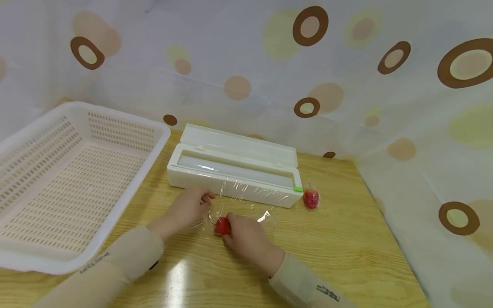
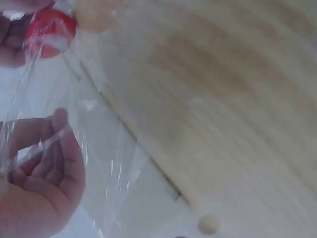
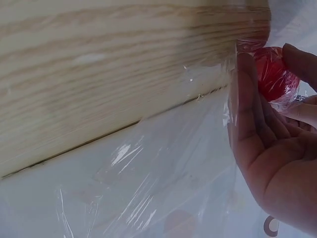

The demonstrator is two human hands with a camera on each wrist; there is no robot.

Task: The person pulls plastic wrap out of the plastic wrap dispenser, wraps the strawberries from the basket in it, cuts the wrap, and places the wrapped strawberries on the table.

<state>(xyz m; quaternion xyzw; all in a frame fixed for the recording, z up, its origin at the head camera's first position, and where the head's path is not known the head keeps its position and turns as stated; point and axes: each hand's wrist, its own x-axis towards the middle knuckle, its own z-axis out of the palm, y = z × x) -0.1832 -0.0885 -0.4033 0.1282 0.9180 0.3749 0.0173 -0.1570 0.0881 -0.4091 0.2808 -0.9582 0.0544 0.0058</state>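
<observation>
Head view: red fruit (image 1: 221, 227) on the near side of the white box (image 1: 185, 177), roughly opposite its middle; no clear long axis. Right hand (image 1: 248, 239) is nearer, gripping it with fingers and thumb, fruit off that hand's left. Left hand (image 1: 190, 207), closer to the box, appears to pinch clear film (image 1: 246, 209) spanning box to fruit. Second fruit (image 1: 311, 199) just off box's right end.

Box (image 1: 236, 189): white, I saw, with a green clip (image 1: 298, 189).
Film (image 1: 265, 216): looked clear, glinting white, in front of the box.
Nearer fruit (image 1: 221, 226): showed me red, in front of the box.
Other fruit (image 1: 311, 199): was red and yellowish, right of the box.
Basket (image 1: 130, 196): looked white, left of the box.
Backdrop (image 1: 246, 64): behind the box I saw brown rings on white.
</observation>
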